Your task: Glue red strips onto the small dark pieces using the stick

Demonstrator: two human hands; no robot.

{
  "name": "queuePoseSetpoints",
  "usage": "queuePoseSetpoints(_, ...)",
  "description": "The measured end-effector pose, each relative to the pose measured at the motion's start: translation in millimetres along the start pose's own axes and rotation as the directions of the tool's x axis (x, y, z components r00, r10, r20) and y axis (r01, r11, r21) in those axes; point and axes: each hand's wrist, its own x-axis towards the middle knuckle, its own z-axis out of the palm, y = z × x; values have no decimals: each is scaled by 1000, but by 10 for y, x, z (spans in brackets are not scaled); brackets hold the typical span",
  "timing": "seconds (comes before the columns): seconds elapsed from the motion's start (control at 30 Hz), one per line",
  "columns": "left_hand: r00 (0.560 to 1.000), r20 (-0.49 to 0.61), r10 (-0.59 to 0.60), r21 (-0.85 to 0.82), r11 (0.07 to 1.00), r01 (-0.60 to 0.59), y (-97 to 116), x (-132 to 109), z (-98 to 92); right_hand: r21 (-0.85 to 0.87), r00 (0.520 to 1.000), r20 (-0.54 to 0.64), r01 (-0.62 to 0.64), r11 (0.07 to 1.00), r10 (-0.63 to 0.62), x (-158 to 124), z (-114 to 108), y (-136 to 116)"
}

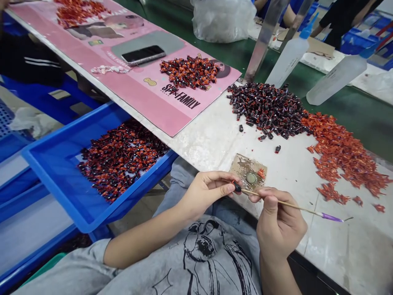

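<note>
My left hand point(207, 190) is closed in a pinch on a small black tube piece point(237, 187) at the table's near edge. My right hand point(278, 223) grips a thin wooden stick point(294, 206) with a purple end, and its tip meets the black piece. Just beyond my hands lies a small brown card point(244, 166) with a round metal disc and an orange bit on it. A heap of black tube pieces point(267, 108) and a heap of orange pieces point(340, 149) lie farther back on the white table point(208, 139).
A blue bin point(61, 172) of assembled black-and-orange pieces hangs below the table at left. On a pink mat point(138, 90) rest a phone point(143, 54) and another pile of pieces point(190, 71). Two plastic squeeze bottles point(288, 55) lean at the back. Other people sit across the green belt.
</note>
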Motion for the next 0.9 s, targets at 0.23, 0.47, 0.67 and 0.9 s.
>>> queuePoseSetpoints(0.23, 1000, -9, -18, -7, 1000, 18, 15, -9, -28, -48, 988, 106, 117, 992, -111, -9, 2, 36)
queuePoseSetpoints(0.47, 999, 45, -16, 18, 1000, 15, 89, -55, 14, 5, 920, 345, 197, 980, -186, 42, -140, -46)
queuePoseSetpoints(0.67, 996, 82, -34, 16, 999, 32, 108, -105, 66, 149, 990, 122, 56, 987, -74, -19, -138, -83)
queuePoseSetpoints(0.9, 995, 77, -62, 25, 998, 60, 139, -157, 86, 164, 990, 117, 57, 985, -76, -25, -100, -69)
